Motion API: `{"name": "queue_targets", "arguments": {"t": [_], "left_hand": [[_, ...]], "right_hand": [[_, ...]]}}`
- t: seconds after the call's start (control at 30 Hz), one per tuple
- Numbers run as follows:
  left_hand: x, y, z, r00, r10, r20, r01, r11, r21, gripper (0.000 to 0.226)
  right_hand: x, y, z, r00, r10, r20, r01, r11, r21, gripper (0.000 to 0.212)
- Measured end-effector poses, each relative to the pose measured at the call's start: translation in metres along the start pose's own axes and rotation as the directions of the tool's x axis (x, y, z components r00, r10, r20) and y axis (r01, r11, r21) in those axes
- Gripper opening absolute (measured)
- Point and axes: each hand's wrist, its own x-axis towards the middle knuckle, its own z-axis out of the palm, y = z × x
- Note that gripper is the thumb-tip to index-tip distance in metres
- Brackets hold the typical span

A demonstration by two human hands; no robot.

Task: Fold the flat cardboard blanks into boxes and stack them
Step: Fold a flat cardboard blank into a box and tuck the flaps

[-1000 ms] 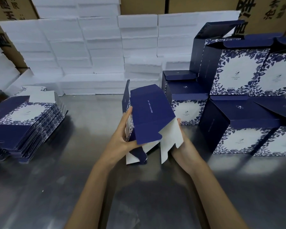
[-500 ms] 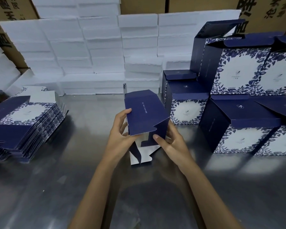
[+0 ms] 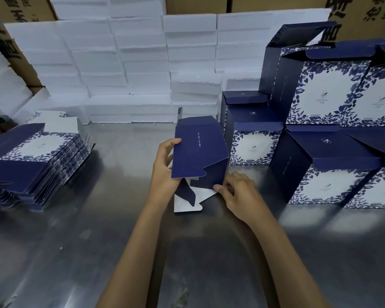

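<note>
Half-folded navy box (image 3: 198, 150) held by left hand (image 3: 165, 172) and right hand (image 3: 238, 194).

Soft overhead light falls evenly, leaving the white foam stacks (image 3: 129, 63) nearly washed out and pale, hazy reflections on the brushed metal desk (image 3: 76, 252). Both forearms cast dim, diffuse shadows toward the viewer. Wide-angle distortion bends the edges, where detail smears slightly.

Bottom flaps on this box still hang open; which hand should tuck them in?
Probably the right hand: its fingertips already pinch the lower corner of the half-folded box, beside the loose white flap. The left hand grips the box's side, steadying it.
</note>
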Motion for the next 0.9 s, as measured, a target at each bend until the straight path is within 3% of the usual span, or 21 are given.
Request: {"name": "queue_targets", "arguments": {"t": [0.23, 0.43, 0.57, 0.9], "left_hand": [[0.003, 0.0, -0.004, 0.999, -0.021, 0.03, 0.022, 1.0, -0.019, 0.058], [-0.001, 0.004, -0.002, 0.999, -0.019, 0.026, 0.02, 1.0, -0.012, 0.062], [0.0, 0.0, -0.002, 0.999, -0.012, 0.051, 0.014, 0.999, -0.04, 0.058], [0.005, -0.001, -0.011, 0.968, -0.024, 0.25, 0.014, 0.999, 0.039, 0.071]], "right_hand": [[0.001, -0.002, 0.004, 0.999, 0.037, -0.028, -0.033, 0.992, 0.124, 0.03], [-0.003, -0.011, -0.006, 0.987, -0.038, -0.158, 0.044, 0.998, 0.035, 0.036], [-0.004, -0.014, -0.005, 0.985, -0.035, -0.169, 0.054, 0.993, 0.106, 0.035], [-0.004, -0.017, -0.011, 0.956, -0.007, -0.292, 0.077, 0.971, 0.228, 0.037]]}}
